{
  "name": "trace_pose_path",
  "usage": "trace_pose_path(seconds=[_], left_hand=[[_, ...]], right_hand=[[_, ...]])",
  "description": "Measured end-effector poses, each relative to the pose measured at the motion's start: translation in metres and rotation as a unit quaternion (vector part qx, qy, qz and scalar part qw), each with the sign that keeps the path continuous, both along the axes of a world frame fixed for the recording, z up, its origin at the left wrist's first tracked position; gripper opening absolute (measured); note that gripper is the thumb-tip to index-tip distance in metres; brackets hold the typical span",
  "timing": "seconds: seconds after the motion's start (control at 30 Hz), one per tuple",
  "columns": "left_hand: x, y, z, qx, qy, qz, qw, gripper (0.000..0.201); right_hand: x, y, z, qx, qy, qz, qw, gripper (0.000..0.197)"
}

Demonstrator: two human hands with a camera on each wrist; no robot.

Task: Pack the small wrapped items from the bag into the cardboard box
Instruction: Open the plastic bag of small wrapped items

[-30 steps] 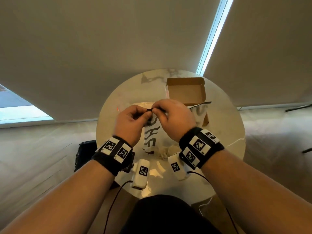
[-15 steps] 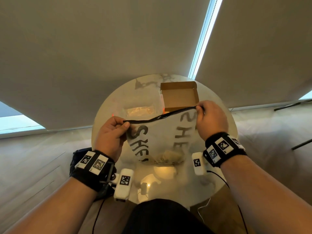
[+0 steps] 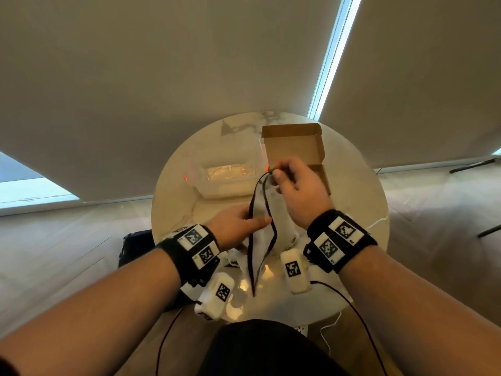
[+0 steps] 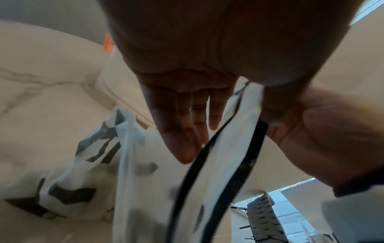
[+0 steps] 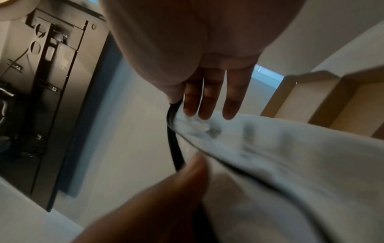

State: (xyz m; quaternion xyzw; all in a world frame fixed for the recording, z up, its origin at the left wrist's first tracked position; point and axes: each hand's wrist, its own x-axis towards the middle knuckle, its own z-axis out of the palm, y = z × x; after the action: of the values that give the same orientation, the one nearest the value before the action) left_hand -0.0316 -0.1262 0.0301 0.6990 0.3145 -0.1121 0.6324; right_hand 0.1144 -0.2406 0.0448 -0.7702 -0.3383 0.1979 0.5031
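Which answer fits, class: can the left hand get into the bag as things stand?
Probably yes. The right hand holds one end of the bag up by its black rim, the mouth gapes, and the left hand is already at the opening with fingers straight.

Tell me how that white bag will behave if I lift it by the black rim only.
Likely floppy: the bag sags and creases below the right hand pinching its black rim. Probably light, since that pinch holds it up. Its film looks smooth, so it may slip; the left hand steadies it.
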Motion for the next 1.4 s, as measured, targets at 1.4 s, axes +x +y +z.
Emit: trace_pose_path(seconds=[1.4], left_hand=[[-0.005, -0.023, -0.075, -0.198, 0.052, 0.374, 0.904, 0.022]], right_hand=[[0.021, -0.076, -0.066, -0.408, 0.007, 0.054, 0.911, 0.035]])
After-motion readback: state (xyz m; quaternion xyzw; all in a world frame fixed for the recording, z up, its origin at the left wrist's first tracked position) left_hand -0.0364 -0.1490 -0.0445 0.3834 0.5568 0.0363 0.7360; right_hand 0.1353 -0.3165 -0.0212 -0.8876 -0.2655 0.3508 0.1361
